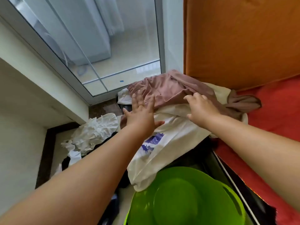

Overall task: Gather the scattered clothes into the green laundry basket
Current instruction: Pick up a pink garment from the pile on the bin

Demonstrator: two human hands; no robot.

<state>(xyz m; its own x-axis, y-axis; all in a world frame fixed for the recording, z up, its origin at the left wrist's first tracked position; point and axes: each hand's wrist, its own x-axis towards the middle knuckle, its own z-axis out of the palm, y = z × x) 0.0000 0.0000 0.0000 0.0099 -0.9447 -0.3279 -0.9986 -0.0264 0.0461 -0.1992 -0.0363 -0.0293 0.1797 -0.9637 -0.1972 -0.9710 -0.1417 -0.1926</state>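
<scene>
Green laundry basket (183, 198) sits near-centre, bottom of view, nothing visible inside. White printed shirt (164, 140) drapes just past its far rim, mauve garment (170, 88) piled beyond. Left hand (141, 114) is flat, fingers spread, on the pile. Right hand (201, 108) has its fingers curled into the mauve fabric (grip firmness unclear). Crumpled white cloth (95, 129) lies left; red bedding (276, 114) right.

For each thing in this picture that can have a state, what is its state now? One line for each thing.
green laundry basket: no clothes seen inside.
white shirt with purple print: spread out, one end draping over the basket rim.
pink garment: crumpled on top of the pile.
white crumpled cloth: lying on the floor.
left hand: open, fingers spread, flat on the pile.
right hand: open, fingers curled on the pink garment.
glass door: closed.
</scene>
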